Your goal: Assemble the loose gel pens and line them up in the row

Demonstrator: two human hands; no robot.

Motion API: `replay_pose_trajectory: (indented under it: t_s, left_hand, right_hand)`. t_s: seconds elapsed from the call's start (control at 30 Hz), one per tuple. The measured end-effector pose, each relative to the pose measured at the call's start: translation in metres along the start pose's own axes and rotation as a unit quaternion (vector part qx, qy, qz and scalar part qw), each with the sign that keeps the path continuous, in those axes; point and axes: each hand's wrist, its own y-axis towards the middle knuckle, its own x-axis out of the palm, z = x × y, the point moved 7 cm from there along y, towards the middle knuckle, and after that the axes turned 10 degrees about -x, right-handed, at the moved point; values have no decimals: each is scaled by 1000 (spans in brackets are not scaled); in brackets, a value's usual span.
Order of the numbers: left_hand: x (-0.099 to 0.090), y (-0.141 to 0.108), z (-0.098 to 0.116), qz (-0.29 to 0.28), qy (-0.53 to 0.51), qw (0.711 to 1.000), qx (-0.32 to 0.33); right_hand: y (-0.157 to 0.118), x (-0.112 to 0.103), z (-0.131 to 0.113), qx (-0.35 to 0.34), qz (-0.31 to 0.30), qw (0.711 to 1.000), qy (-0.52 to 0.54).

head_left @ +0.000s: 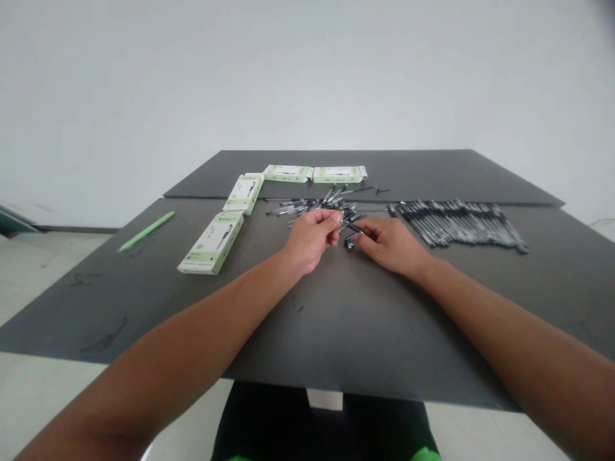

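Note:
A pen (354,227) with a dark end spans the short gap between my two hands. My left hand (312,238) is closed, its thumb and forefinger pinching the pen's left end. Closed around the other end are the fingers of my right hand (391,244). Small black pen caps (349,243) lie on the table just below the gap. Behind my hands spreads a loose pile of clear and black pen parts (302,206). To the right of my right hand, many clear pens with black ends form a neat row (461,223).
Two green-and-white pen boxes (214,242) (245,193) stretch along the left, and two more (288,173) (340,174) lie at the back. A light green stick-shaped pen or knife (147,232) rests at the far left. The dark table (336,333) has a seam behind the pile.

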Motion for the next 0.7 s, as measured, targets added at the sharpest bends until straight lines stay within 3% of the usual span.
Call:
replay_pose_trajectory:
  t_s: [0.37, 0.7]
  left_hand:
    - [-3, 1, -1, 17, 29, 999, 11]
    - [-3, 2, -3, 22, 33, 999, 7]
  right_hand:
    - [-2, -1, 10, 42, 37, 998, 17]
    - [-3, 1, 10, 27, 28, 999, 24]
